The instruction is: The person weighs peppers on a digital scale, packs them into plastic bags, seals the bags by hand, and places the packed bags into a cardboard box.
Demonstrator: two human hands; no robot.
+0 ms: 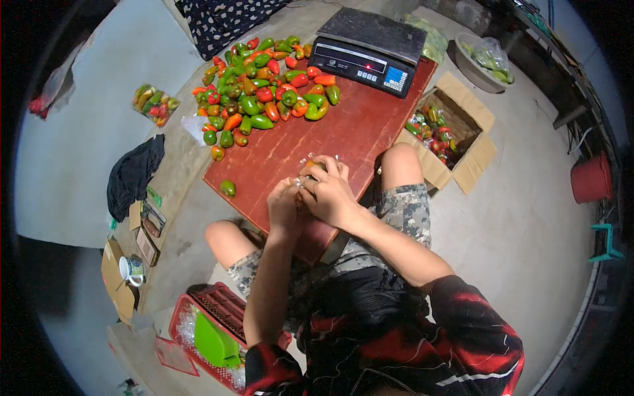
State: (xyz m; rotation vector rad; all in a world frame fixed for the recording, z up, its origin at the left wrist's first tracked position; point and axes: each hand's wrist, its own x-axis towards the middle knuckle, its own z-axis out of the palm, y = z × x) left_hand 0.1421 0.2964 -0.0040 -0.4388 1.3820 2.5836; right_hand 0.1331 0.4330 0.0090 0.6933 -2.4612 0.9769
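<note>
Both hands meet over the near end of the red table (360, 142). Between them is a small clear plastic bag (305, 160), with something orange showing through, likely a pepper; the fingers cover most of it. My left hand (284, 201) pinches the plastic at the bag's near side. My right hand (328, 191) curls over the bag from the right, its fingers closed on it. A single green pepper (228, 189) lies by the table's left edge, left of my left hand. Farther off, a large heap of red, green and orange peppers (257, 92) spreads across the far left part of the table.
A black digital scale (370, 49) stands at the table's far right corner. On the floor to the right, an open cardboard box (474, 109) holds bagged peppers. A red basket (181, 310) with plastic bags and a green scoop (212, 340) sits at lower left. A mug (132, 269) is at left.
</note>
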